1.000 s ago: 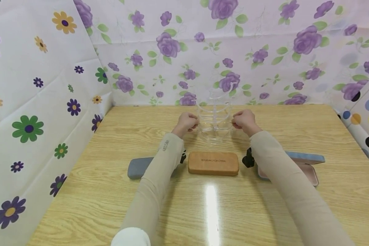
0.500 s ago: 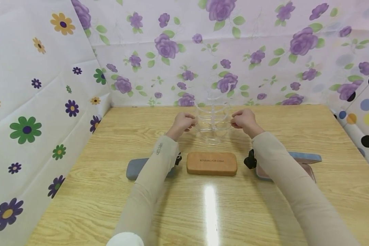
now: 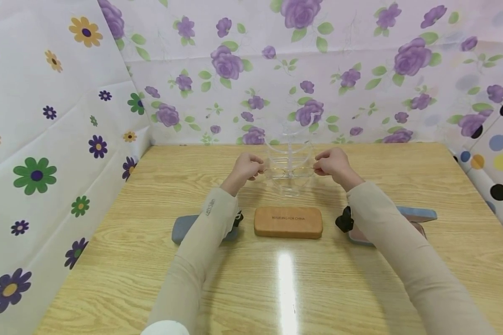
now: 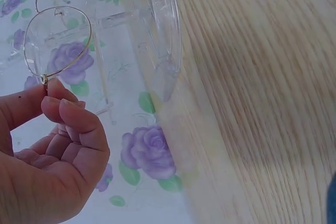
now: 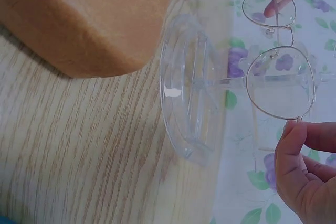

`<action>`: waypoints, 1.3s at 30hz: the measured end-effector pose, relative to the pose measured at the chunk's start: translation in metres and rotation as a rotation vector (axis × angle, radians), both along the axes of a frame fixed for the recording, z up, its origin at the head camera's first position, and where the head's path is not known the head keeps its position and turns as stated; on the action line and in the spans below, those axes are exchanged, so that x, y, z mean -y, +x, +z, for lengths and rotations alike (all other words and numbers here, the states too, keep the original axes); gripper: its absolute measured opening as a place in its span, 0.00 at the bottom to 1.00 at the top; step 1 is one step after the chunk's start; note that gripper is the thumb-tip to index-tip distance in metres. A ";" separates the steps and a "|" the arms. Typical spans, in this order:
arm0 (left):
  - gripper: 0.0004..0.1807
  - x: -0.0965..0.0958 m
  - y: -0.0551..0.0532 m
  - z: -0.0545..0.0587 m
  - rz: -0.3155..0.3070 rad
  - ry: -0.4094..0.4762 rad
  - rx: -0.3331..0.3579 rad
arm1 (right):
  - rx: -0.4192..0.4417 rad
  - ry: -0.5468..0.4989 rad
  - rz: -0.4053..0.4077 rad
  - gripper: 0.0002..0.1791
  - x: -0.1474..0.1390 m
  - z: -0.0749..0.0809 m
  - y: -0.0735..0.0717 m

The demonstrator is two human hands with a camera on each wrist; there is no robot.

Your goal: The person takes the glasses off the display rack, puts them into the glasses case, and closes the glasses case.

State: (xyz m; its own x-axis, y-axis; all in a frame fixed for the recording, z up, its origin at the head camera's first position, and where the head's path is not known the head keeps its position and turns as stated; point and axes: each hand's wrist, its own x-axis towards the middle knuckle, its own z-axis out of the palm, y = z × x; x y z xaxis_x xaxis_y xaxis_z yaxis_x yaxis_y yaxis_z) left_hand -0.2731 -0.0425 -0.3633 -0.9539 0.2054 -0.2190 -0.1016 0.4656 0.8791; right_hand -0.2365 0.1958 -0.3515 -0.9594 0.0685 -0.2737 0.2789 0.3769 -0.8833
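A pair of thin gold-rimmed eyeglasses (image 3: pixel 288 173) is held level in front of a clear plastic display stand (image 3: pixel 289 190). My left hand (image 3: pixel 244 172) pinches the left end of the frame, near the hinge. At the opposite end, my right hand (image 3: pixel 334 166) pinches the other hinge between thumb and finger. The left wrist view shows a round lens (image 4: pixel 58 43) right above the fingertips. In the right wrist view, both lenses of the glasses (image 5: pixel 281 83) overlap the stand's upright, and its curved base (image 5: pixel 170 90) is on the wood.
A tan glasses case (image 3: pixel 288 223) lies closed in front of the stand. To its left is a blue-grey case (image 3: pixel 184 228), partly under my left sleeve. An open blue case with pink lining (image 3: pixel 360 236) sits behind my right forearm. Flowered cloth (image 3: pixel 226 107) hangs behind the table.
Both hands have spread slightly apart, the left hand shifting left. The eyeglasses stay between them and show more clearly in front of the stand. The cases stay put.
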 end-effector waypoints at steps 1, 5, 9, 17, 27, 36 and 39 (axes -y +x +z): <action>0.16 0.000 0.001 0.001 -0.003 0.005 -0.001 | 0.000 -0.004 0.005 0.21 0.000 0.000 0.000; 0.15 0.001 0.004 0.003 -0.011 0.012 -0.006 | 0.007 -0.015 0.015 0.21 -0.002 0.001 0.002; 0.15 0.002 0.007 0.004 -0.019 0.014 -0.014 | -0.002 -0.013 0.026 0.22 -0.003 0.002 0.003; 0.16 0.005 0.015 0.006 -0.030 0.035 -0.026 | -0.039 -0.021 0.061 0.23 -0.003 0.005 0.011; 0.16 0.005 0.029 0.011 -0.041 0.058 -0.055 | -0.052 -0.025 0.108 0.27 -0.009 0.011 0.028; 0.18 0.009 0.044 0.016 -0.084 0.037 -0.082 | -0.084 -0.029 0.146 0.26 -0.011 0.013 0.037; 0.19 0.011 0.047 0.015 -0.093 0.036 -0.094 | -0.091 -0.035 0.158 0.26 -0.010 0.014 0.041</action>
State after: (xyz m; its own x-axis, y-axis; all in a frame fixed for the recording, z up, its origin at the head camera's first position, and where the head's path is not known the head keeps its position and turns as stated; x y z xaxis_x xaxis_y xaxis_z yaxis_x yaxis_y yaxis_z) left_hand -0.2265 -0.0533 -0.3485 -0.9462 0.3004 -0.1207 0.0241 0.4372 0.8991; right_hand -0.1954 0.2059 -0.3377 -0.9783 -0.0928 -0.1852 0.1374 0.3782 -0.9155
